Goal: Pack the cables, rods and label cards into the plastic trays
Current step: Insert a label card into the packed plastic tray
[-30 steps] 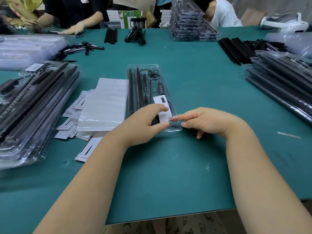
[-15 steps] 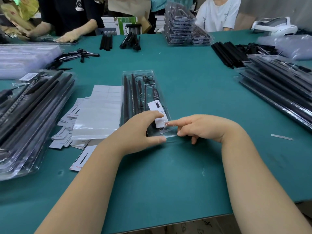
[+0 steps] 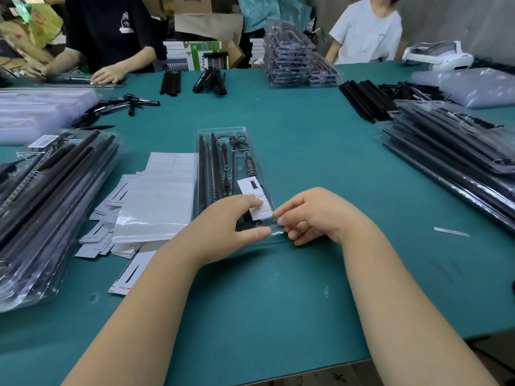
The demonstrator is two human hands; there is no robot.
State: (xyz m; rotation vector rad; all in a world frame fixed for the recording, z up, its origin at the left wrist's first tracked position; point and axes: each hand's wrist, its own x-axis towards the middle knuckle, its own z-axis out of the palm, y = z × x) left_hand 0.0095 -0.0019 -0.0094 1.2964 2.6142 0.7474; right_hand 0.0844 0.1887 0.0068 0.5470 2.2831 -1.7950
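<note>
Roughly centre on the green bench [image 3: 278,288] lies the clear plastic tray [image 3: 223,132], long axis running away from the person, already loaded: black rods [image 3: 203,168] along its left side, a coiled cable [image 3: 232,140] at the far right, a white label card [image 3: 257,200] at the near end. Tray looks light, thin, flexy and slick, likely to buckle if pinched mid-span; best held by the near rim or both long edges. Left hand [image 3: 225,224] arches over the near end, fingertip pressing the card, thumb on the near rim, nothing enclosed. Right hand [image 3: 312,215] sits just beside it, curled fingertips pinching the tray's near right corner, wrist low on the bench
</note>
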